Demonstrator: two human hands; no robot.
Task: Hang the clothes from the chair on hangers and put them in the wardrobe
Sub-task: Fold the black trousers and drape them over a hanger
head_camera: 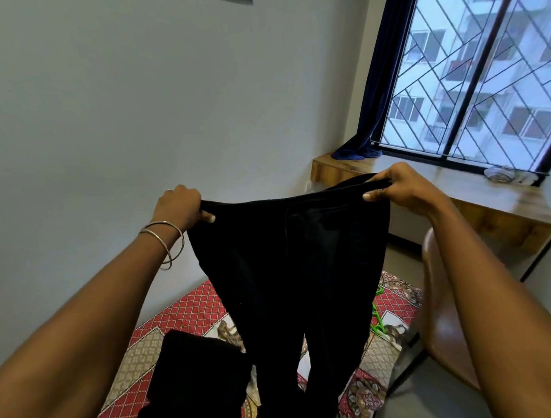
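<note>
Two hands are up and both are gripping the same garment. Taking the black trousers (289,271) as our landmark: at their upper left corner the left hand (181,206), bangles (168,242) on its wrist, has fingers curled over the waistband with the thumb pinching from the front. At the upper right corner the right hand (399,187) does the same, so the waistband is stretched flat between them and the legs hang straight down over the bed (184,310).

The judgement here is that she's squaring the trousers up before they meet a hanger. To do it well, keep the waistband level and taut, let the legs fall without a twist, then bring the two legs together so they can be folded over a hanger's bar.

Now the surroundings. Below and left of the trousers, another black garment (193,380) lies bunched on the patterned bedcover, and the hanging legs reach down beside it, so they could drag or tangle there. Just right of the trousers' legs, a green hanger (378,318) peeks out on the bed, mostly hidden behind the cloth; a hand must let go to reach it. Further right stands the brown chair (439,312), close by the right forearm. Up and to the right, a wooden window ledge (476,200), a blue curtain (385,77) and the grilled window (483,73). No wardrobe in view.
</note>
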